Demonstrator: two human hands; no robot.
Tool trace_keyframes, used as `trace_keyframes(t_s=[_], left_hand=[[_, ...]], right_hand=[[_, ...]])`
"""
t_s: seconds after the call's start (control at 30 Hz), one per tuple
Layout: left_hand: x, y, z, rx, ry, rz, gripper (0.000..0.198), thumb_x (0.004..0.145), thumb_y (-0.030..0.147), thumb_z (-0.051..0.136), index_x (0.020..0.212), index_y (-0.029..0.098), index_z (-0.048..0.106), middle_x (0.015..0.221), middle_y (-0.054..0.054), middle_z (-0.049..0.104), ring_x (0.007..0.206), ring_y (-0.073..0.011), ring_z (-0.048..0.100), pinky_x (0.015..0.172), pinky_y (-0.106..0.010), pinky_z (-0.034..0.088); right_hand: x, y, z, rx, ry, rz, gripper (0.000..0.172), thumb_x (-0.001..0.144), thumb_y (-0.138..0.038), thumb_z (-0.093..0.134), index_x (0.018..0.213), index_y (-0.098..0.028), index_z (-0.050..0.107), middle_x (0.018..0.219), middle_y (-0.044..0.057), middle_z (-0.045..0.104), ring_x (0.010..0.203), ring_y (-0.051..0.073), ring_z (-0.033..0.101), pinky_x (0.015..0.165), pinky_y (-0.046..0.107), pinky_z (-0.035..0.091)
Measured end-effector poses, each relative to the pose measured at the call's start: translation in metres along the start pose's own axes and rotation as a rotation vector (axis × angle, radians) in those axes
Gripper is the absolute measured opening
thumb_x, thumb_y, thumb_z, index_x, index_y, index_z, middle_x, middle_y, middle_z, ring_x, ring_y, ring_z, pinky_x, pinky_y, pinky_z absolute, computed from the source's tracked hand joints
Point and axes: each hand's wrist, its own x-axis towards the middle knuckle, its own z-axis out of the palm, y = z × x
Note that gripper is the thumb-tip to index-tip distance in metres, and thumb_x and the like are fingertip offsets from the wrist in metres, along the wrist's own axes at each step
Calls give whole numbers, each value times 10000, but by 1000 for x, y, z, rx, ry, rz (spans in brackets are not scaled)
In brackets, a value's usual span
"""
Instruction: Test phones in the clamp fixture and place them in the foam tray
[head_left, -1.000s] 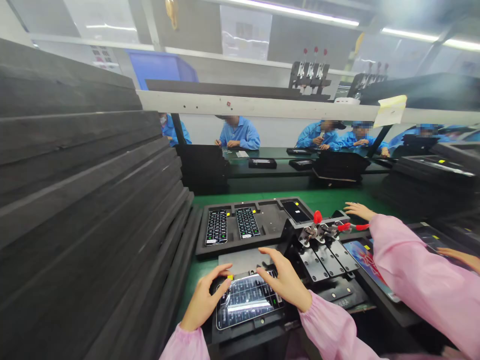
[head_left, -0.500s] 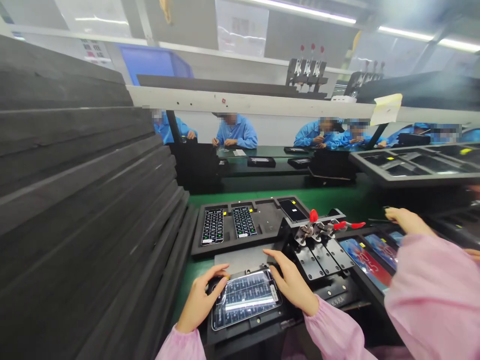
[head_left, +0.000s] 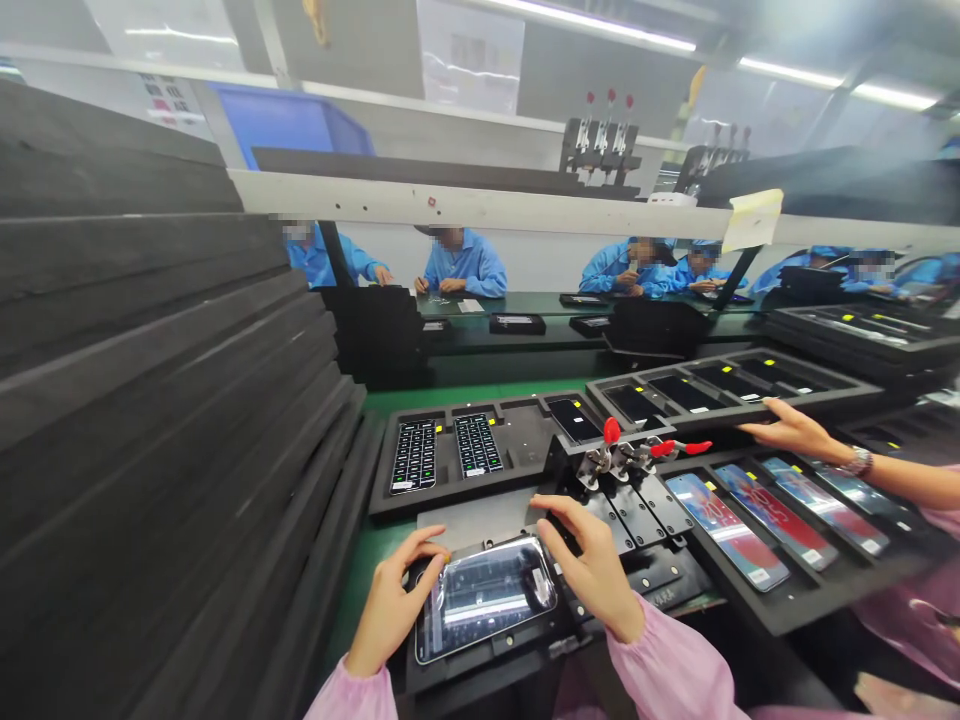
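Observation:
A smartphone (head_left: pixel 487 605) lies face up in a black fixture (head_left: pixel 525 640) in front of me, its screen dark with bright reflections. At its upper left corner, my left hand (head_left: pixel 397 590) pinches a small yellow tab (head_left: pixel 448 556) between thumb and forefinger. Curved over the phone's upper right corner, my right hand (head_left: pixel 592 565) has its fingers apart and holds nothing; I cannot tell whether it touches the phone. Clamps with red handles (head_left: pixel 611 432) stand on metal plates just right of that hand.
A tall stack of black foam trays (head_left: pixel 165 420) rises at left. Behind the fixture is a tray (head_left: pixel 517 478) with lit and dark phones. More phone trays (head_left: pixel 814 600) lie right, near a co-worker's hand (head_left: pixel 795 430). People in blue sit across the bench.
The phone's screen has gone from a lit grid to dark. The co-worker's arm has drawn back rightward, and a tray of dark phones now lies behind the clamps. My hands have barely moved.

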Motion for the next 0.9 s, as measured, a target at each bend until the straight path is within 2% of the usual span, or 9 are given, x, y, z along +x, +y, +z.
trace_keyframes(t_s=[0.07, 0.2, 0.27, 0.37, 0.5, 0.67, 0.77, 0.83, 0.9], left_hand=[[3, 4, 9, -4, -7, 1, 301, 849, 357, 514, 1130, 248, 510, 896, -8, 689, 910, -190, 632, 898, -331, 426], [15, 17, 39, -52, -45, 18, 239, 847, 323, 505, 1069, 236, 524, 863, -6, 688, 881, -187, 636, 864, -326, 437], [22, 24, 53, -85, -65, 30, 215, 844, 300, 500, 1044, 228, 526, 825, -2, 686, 854, -184, 638, 851, -326, 440], [30, 32, 68, -114, -88, 42, 208, 839, 279, 498, 1037, 221, 522, 776, 10, 683, 814, -173, 640, 842, -318, 444], [36, 37, 75, -124, -120, 55, 212, 835, 305, 507, 1027, 217, 528, 793, 0, 685, 830, -180, 642, 844, -321, 446], [37, 37, 78, -121, -146, 61, 189, 842, 311, 485, 1008, 222, 503, 786, 0, 661, 810, -183, 627, 828, -325, 432], [36, 36, 77, -139, -177, 95, 176, 829, 285, 497, 992, 226, 472, 737, 17, 625, 785, -177, 610, 824, -315, 415], [35, 35, 75, -160, -217, 125, 174, 813, 259, 514, 974, 227, 457, 703, 26, 603, 790, -178, 599, 840, -316, 398], [35, 33, 73, -189, -252, 145, 171, 801, 240, 528, 951, 225, 448, 689, 27, 591, 793, -178, 588, 850, -317, 386]], right_hand=[[3, -7, -14, 39, 122, -42, 198, 861, -251, 508, 1037, -225, 595, 1025, 39, 630, 968, 166, 590, 859, 301, 490], [22, -17, -45, 44, 458, -166, 161, 850, -214, 525, 985, -214, 613, 961, 35, 644, 910, 154, 609, 822, 286, 501], [36, -20, -58, 17, 553, -206, 152, 848, -218, 527, 974, -201, 610, 962, 41, 638, 918, 156, 606, 831, 296, 502], [53, -21, -69, -37, 542, -227, 186, 850, -241, 520, 1015, -190, 588, 1021, 57, 615, 963, 168, 592, 865, 324, 500], [65, -21, -71, -203, 389, -228, 296, 859, -265, 502, 1146, -199, 525, 1125, 69, 569, 1071, 184, 536, 928, 353, 469], [71, -26, -70, -340, 294, -192, 326, 873, -298, 485, 1183, -198, 497, 1030, 54, 600, 986, 167, 566, 900, 342, 469], [61, -28, -74, -335, 364, -206, 273, 865, -294, 500, 1119, -202, 537, 926, 30, 628, 884, 153, 596, 840, 319, 487], [44, -27, -77, -342, 444, -250, 208, 853, -256, 514, 1046, -211, 579, 886, 22, 636, 836, 153, 598, 809, 321, 489], [19, -20, -79, -359, 482, -308, 194, 843, -196, 509, 1006, -221, 609, 915, 30, 642, 866, 170, 588, 795, 337, 485]])
